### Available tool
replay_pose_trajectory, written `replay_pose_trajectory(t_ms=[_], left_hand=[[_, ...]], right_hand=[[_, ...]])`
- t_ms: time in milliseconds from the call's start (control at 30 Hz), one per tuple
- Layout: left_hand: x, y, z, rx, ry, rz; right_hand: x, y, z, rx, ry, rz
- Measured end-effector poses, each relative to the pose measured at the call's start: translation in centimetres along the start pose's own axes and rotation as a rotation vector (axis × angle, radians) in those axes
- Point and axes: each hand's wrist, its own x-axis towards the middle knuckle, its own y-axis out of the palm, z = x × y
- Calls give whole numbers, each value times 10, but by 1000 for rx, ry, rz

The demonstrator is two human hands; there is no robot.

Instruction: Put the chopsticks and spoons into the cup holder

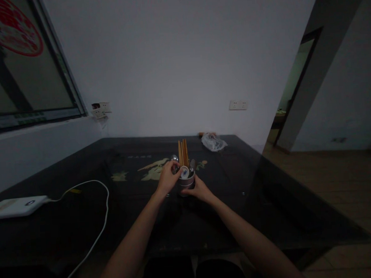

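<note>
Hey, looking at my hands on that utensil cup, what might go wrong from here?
1. The cup looks top-heavy: tall chopsticks and spoons stand well above its rim, so a tug from your left hand might tip it, though your right hand steadies its base.
2. Anything that spills would land on the dark glossy table and may roll.
3. The white cable loops near your left forearm, which could snag it.

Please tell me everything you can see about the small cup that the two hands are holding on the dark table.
The cup is small, round and pale with a darker band, standing upright near the middle of the dark table. It holds wooden chopsticks, metal spoons and a white ceramic spoon. The left hand touches its rim side; the right hand steadies its base. Its material is unclear.
</note>
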Motion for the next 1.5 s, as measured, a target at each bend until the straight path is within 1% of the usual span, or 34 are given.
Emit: replay_pose_trajectory(t_ms=[167, 333, 433, 533, 600, 767, 967, 1100, 1200, 1300, 1500], left_hand=[[-2, -3, -9, -47, -7, -36], [0, -6, -12, -157, -23, -134], [1, -4, -4, -303, -115, -203], [2, 2, 12, -446, -245, -269], [2, 7, 23, -515, -321, -292], [-4, 24, 41, -685, -483, -284], [-16, 51, 49, -894, -623, -293], [-17, 60, 54, -1017, -705, -271], [-18, 62, 55, -1065, -736, -250], [-21, 63, 52, -1062, -753, -225], [-23, 65, 48, -1015, -725, -230]], right_hand=[[0, 0, -1, -17, -6, 4], [0, 0, 0, 7, -15, 13], [-1, 1, 1, -3, -14, 0], [0, 1, 2, -2, -9, -1], [0, 1, 2, 0, -4, 2], [-1, 2, 2, -5, -17, -7], [-2, 3, 2, 18, -29, -17], [-1, 5, 1, 80, -52, -13], [-1, 9, -2, 118, -35, -28], [-1, 13, -6, 111, 5, -48], [1, 13, -11, 83, 24, -84]])
